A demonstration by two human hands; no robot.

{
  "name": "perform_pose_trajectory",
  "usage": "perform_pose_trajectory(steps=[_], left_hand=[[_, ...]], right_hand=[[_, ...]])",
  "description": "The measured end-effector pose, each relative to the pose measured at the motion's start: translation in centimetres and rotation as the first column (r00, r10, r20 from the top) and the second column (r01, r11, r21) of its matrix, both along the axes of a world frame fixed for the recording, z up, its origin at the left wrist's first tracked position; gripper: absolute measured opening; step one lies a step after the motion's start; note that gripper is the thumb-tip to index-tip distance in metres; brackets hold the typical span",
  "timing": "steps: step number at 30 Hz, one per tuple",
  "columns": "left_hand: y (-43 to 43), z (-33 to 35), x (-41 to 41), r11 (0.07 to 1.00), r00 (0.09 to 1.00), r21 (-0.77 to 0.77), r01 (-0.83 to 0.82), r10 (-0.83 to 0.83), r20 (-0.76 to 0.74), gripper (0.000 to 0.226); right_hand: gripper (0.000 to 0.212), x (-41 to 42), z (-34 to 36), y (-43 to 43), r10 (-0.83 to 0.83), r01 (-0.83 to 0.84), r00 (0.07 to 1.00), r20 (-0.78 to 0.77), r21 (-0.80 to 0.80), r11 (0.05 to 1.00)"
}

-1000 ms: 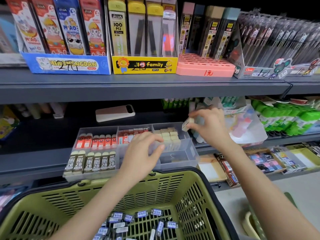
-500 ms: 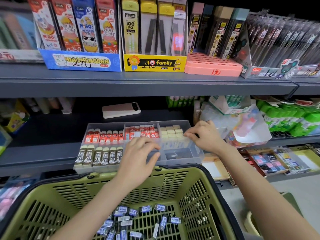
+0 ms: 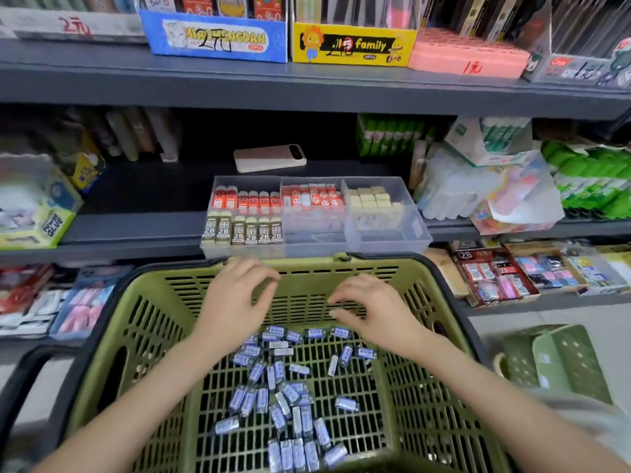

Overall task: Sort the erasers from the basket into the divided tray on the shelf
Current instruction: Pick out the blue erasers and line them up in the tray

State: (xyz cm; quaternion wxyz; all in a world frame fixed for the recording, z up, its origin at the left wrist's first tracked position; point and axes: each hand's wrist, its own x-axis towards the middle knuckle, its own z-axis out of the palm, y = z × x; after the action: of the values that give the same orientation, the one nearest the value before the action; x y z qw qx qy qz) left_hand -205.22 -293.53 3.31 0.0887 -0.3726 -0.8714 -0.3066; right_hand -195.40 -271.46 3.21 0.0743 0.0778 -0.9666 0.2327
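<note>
Empty-handed: left hand (image 3: 235,300) and right hand (image 3: 374,314) hover, fingers loosely curled, over erasers (image 3: 278,373) in basket (image 3: 302,278). Risk: scooping too many at once, w/ some dropping short of tray (image 3: 387,242).

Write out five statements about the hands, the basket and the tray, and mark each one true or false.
1. The left hand and the right hand hover over the basket and hold nothing. True.
2. The loose erasers in the basket have red sleeves. False: their sleeves are bluish-purple.
3. The 2B erasers stand in the front-left compartment of the tray. True.
4. The phone lies inside the tray. False: it lies on the shelf behind the tray.
5. The beige erasers are in the tray's back-left compartment. False: they are in the back-right one.
</note>
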Motion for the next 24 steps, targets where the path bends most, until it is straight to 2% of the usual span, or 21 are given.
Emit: perform_pose_trajectory(steps=[3, 5, 9, 11, 14, 17, 20, 22, 24], left_hand=[[-1.6, -3.9, 0.5, 0.969, 0.966, -0.236, 0.076, -0.013, 0.257, 0.015], [-2.4, -6.9, 0.7, 0.907, 0.931, -0.396, 0.145, 0.011, 0.365, 0.019], [-3.9, -11.8, 2.0, 0.831, 0.86, -0.513, 0.215, 0.088, 0.503, 0.026], [-4.6, -13.4, 2.7, 0.822, 0.826, -0.527, 0.214, 0.136, 0.548, 0.039], [-4.9, -15.2, 3.7, 0.848, 0.787, -0.507, 0.153, 0.206, 0.582, 0.055], [-3.9, -16.1, 4.6, 0.866, 0.773, -0.5, 0.022, 0.302, 0.558, 0.069], [-2.8, -16.6, 5.3, 0.856, 0.761, -0.499, -0.135, 0.412, 0.501, 0.072], [-2.3, -16.7, 5.5, 0.863, 0.73, -0.468, -0.192, 0.444, 0.519, 0.069], [-2.0, -16.6, 5.5, 0.88, 0.674, -0.417, -0.227, 0.45, 0.585, 0.07]], right_hand=[[0.032, 0.3, -5.2, -0.3, -0.093, 0.06, 0.92, 0.381, 0.098, 0.993], [0.04, 0.6, -8.1, -0.4, -0.16, 0.087, 0.851, 0.5, 0.167, 0.982], [0.05, 1.4, -11.6, -1.1, -0.215, 0.069, 0.799, 0.561, 0.27, 0.96], [0.053, 1.8, -12.6, -1.6, -0.201, 0.021, 0.803, 0.561, 0.311, 0.95], [0.048, 2.3, -13.9, -2.1, -0.155, -0.052, 0.822, 0.548, 0.343, 0.938], [0.036, 2.4, -14.6, -2.2, -0.146, -0.051, 0.841, 0.521, 0.345, 0.937], [0.028, 2.6, -14.9, -2.3, -0.179, 0.027, 0.847, 0.5, 0.297, 0.955], [0.023, 3.0, -14.7, -3.0, -0.237, 0.2, 0.81, 0.536, 0.128, 0.971], [0.02, 3.5, -14.3, -4.4, -0.218, 0.352, 0.738, 0.638, -0.089, 0.932]])
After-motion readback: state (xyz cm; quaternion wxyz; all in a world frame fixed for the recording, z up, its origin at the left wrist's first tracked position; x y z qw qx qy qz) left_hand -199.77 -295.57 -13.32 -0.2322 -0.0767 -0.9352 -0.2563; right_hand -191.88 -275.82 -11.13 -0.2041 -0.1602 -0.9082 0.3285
